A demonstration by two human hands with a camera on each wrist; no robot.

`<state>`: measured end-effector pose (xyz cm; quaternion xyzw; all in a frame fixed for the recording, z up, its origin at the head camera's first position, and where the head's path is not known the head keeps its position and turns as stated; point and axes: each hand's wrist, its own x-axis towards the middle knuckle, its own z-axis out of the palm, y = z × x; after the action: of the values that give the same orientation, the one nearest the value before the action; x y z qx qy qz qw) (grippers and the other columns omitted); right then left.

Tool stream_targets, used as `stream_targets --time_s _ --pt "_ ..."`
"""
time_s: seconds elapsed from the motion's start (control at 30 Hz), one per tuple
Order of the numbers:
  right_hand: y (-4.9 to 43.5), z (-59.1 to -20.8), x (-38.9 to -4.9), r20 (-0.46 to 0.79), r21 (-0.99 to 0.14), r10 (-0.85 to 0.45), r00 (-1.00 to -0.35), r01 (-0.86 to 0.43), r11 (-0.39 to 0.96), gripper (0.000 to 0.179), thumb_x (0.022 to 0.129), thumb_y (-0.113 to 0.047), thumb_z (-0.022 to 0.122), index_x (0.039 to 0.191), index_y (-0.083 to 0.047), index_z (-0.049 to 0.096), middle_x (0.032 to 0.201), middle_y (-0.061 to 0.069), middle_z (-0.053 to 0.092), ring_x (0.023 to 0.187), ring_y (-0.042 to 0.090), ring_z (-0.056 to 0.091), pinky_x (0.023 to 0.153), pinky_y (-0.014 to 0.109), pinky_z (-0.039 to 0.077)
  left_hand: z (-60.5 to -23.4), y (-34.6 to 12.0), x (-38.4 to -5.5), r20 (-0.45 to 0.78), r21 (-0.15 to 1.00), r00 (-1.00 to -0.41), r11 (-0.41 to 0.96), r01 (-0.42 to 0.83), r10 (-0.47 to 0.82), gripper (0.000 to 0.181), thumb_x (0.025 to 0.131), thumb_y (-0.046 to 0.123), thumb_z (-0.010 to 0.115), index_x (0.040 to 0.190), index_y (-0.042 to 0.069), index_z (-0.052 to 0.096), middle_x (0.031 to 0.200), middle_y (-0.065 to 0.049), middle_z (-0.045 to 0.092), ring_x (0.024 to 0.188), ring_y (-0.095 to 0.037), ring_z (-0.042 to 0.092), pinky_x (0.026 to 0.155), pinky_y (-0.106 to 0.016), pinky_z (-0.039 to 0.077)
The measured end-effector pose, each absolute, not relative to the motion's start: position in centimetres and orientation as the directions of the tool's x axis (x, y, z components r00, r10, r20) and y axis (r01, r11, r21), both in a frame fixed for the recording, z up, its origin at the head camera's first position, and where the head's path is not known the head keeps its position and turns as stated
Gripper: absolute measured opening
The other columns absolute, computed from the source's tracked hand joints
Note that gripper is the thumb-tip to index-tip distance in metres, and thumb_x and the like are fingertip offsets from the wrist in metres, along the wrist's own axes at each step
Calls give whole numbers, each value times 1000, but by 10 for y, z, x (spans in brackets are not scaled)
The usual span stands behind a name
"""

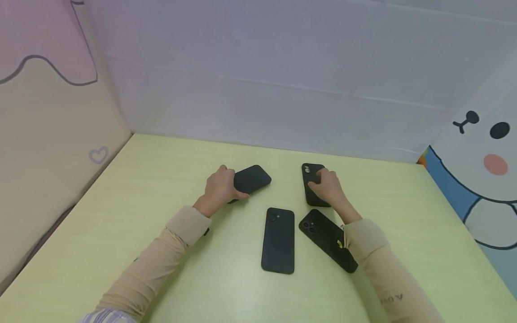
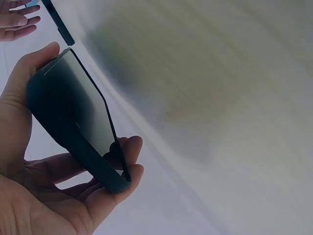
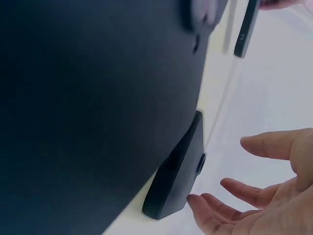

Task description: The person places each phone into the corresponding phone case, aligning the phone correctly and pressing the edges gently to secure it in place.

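A pale yellow table (image 1: 404, 202) meets a lilac-grey back wall (image 1: 282, 80) between cartoon-printed side walls (image 1: 490, 193)

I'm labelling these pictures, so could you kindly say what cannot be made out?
Head view: part of the leftmost phone, hidden by the left grip.
Head view: part of the back-right phone, covered by the right grip.
Head view: lettering on the right sleeve, too small to read.
Right wrist view: large dark object, blurred and cut off by the left edge.
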<state>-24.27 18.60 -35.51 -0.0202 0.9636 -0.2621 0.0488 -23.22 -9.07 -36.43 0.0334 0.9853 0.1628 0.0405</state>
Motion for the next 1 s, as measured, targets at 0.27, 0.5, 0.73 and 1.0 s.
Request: stream_targets --time_s 0.27,0.5,0.73,1.0 --pt "189 -361 -253 -173 -365 -21 -985 44 930 58 89 -25 55 123 18 35 121 37 39 116 50 34 99 58 27 -367 -93 -234 -86 310 -995 951 23 52 62 59 48 82 94 2 60 92 -12 50 65 -22 50 56 -29 44" --pt "186 -360 -253 -257 -321 0 -967 86 943 73 89 -32 55 129 20 24 126 40 34 121 53 28 100 59 25 -368 -92 -234 -112 324 -993 946 3 41 61 60 46 82 95 1 60 93 -12 50 66 -21 50 54 -28 43" --pt "184 -362 -253 -299 -311 27 -954 124 942 82 86 -36 59 133 18 17 128 42 30 121 54 27 98 58 29 -370 -90 -236 -149 320 -988 947 -18 32 65 61 46 81 100 -1 59 96 -12 49 69 -21 50 55 -28 43" --pt "182 -365 -254 -284 -279 16 -959 98 955 84 85 -36 60 132 19 17 126 40 37 120 52 32 102 58 21 -372 -87 -235 -192 288 -981 957 -43 13 67 62 48 80 103 -1 58 100 -13 48 91 -29 49 63 -34 47"
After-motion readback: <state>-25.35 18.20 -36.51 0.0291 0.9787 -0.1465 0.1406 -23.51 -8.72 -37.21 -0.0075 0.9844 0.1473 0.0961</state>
